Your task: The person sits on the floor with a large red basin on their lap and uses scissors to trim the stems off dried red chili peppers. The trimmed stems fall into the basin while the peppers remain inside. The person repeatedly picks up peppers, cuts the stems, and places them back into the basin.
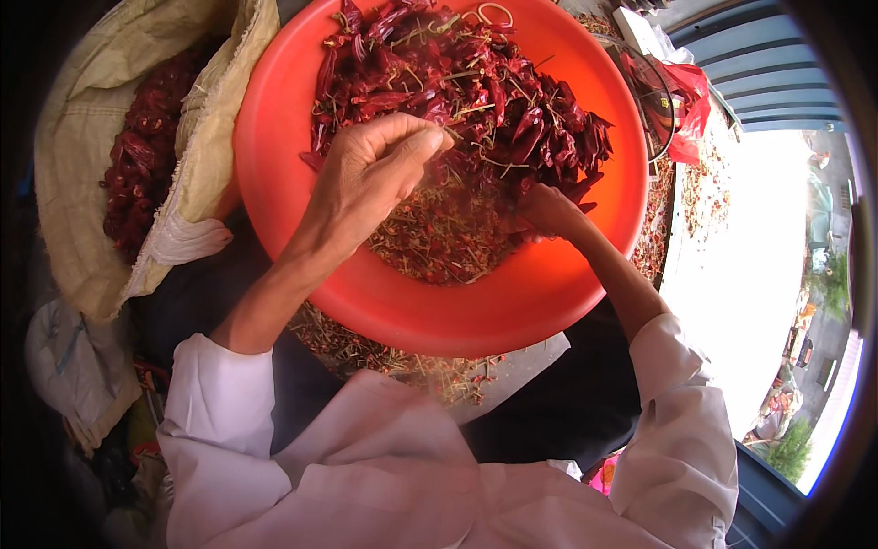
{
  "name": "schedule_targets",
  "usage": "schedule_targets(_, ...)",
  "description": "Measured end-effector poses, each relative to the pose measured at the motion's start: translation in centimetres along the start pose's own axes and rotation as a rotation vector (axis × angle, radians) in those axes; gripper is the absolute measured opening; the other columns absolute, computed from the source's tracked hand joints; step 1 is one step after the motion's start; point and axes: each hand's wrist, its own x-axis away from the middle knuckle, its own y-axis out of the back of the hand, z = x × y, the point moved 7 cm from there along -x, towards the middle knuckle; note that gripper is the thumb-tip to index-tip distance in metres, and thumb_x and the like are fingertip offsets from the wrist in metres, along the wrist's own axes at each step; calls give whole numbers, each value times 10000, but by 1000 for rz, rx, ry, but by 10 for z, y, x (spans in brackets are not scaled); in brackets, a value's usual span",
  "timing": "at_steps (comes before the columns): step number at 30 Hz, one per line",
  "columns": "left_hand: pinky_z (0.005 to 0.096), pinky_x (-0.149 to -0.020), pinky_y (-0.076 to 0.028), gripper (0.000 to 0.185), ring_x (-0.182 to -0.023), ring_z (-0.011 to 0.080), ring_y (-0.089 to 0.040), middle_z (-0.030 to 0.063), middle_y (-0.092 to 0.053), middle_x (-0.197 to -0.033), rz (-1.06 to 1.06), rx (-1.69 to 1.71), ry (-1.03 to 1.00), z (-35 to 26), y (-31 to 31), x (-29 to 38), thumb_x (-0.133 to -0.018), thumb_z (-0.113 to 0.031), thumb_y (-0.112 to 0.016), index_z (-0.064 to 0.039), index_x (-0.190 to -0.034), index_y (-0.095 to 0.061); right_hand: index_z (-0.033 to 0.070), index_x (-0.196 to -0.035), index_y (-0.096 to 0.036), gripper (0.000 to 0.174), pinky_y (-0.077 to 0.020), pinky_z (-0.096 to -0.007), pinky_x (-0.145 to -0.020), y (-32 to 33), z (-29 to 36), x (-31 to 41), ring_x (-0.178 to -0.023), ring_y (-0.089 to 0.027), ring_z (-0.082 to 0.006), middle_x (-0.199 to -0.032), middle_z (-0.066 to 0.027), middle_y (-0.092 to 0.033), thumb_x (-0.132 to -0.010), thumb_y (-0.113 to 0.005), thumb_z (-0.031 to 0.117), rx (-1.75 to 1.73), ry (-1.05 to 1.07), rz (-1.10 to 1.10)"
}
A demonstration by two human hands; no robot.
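A large orange-red plastic basin rests before me, across my lap. Glossy dried red chillies are heaped along its far side, and loose stems, seeds and bits cover the near part of its floor. My left hand is raised over the middle of the basin, thumb and forefinger pinched on what looks like a thin chilli stem. Low at the right side of the heap, my right hand has its fingers curled around dried chillies, whose tips stick out past it; its fingertips are mostly hidden.
On the left a woven sack gapes, with darker dried chillies inside. Stems and scraps litter the floor below the basin. A red plastic bag lies at the right, near a blue corrugated metal panel and a bright opening.
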Motion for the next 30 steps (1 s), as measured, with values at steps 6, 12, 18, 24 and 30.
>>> schedule_targets(6, 275, -570, -435, 253, -647, 38, -512, -8, -600, -700, 15, -409, -147, 6, 0, -6, -1019, -216, -660, 29, -1017, -721, 150, -903, -812, 200, -585, -369, -626, 18, 30, 67, -675, -738, -208, -747, -25, -759, -886, -626, 222, -287, 108, -42)
schedule_targets(12, 321, -528, -391, 300, -605, 56, -441, 13, -508, -619, 71, -572, -28, 17, -4, -8, -1013, -266, -687, 23, -941, -715, 63, -1069, -760, 298, -537, -367, -553, 45, 66, 147, -592, -667, -249, -703, -103, -680, -800, -835, 169, -273, 377, -664)
schedule_targets(18, 361, -520, -288, 560, -588, 90, -339, 2, -343, -586, 139, -488, 40, 26, -11, -8, -983, -461, -693, -2, -686, -574, 95, -1165, -747, 392, -558, -398, -617, 40, 74, 163, -683, -702, -297, -743, -101, -686, -778, -811, 109, -253, 437, -791)
schedule_targets(24, 376, -528, -275, 560, -607, 111, -280, 29, -274, -628, 98, -552, -52, 22, -13, -6, -996, -326, -701, 11, -659, -406, 94, -1169, -733, 397, -561, -406, -615, 45, 81, 170, -714, -711, -319, -820, -104, -721, -782, -813, 124, -174, 468, -829)
schedule_targets(30, 380, -533, -288, 443, -619, 134, -275, 80, -294, -663, 45, -496, -217, 11, -14, -3, -965, -129, -732, 32, -722, -399, 59, -1163, -723, 402, -544, -377, -637, 46, 76, 163, -695, -709, -290, -769, -119, -697, -806, -846, 195, -229, 335, -696)
